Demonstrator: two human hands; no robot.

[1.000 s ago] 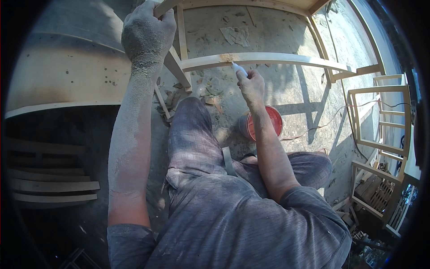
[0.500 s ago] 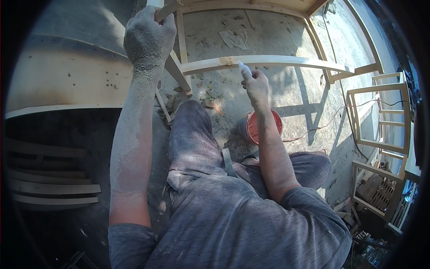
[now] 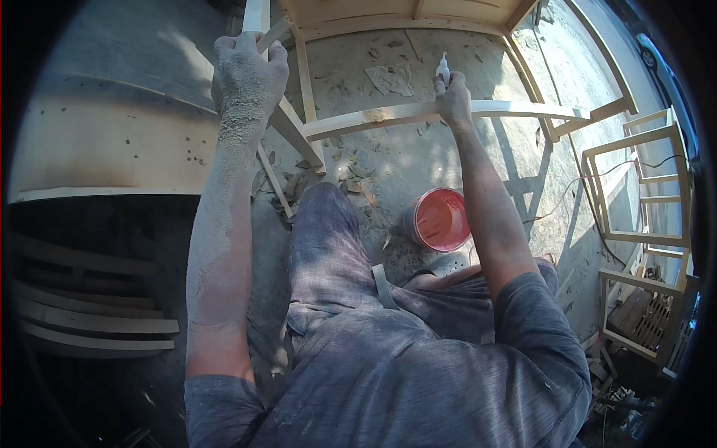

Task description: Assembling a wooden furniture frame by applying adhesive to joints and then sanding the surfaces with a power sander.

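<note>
My left hand [image 3: 248, 78], coated in pale dust, is closed around wooden pieces [image 3: 275, 36] at the top of a chair-like frame [image 3: 299, 136]. My right hand [image 3: 453, 97] grips a small white squeeze bottle [image 3: 444, 67], nozzle upward, just above the frame's curved rail [image 3: 515, 108]. A tan powdery patch [image 3: 375, 116] marks the rail left of that hand. Below the rail, a bucket [image 3: 437, 220] with a red interior stands on the concrete floor. A grey strip [image 3: 383, 287] lies on my lap by my left leg.
A wooden panel [image 3: 97, 149] is at left, above curved slats [image 3: 97, 321] in shadow. A wooden box frame [image 3: 403, 15] is at the top. Several open wooden frames [image 3: 646, 239], a cable [image 3: 571, 184] and scrap wood [image 3: 627, 332] are at right. Dry leaves [image 3: 355, 179] lie by my knee.
My right hand with the bottle has moved up and right, off the patch, and the bottle now points upward. More of the bucket shows. The scene sits slightly lower in view.
</note>
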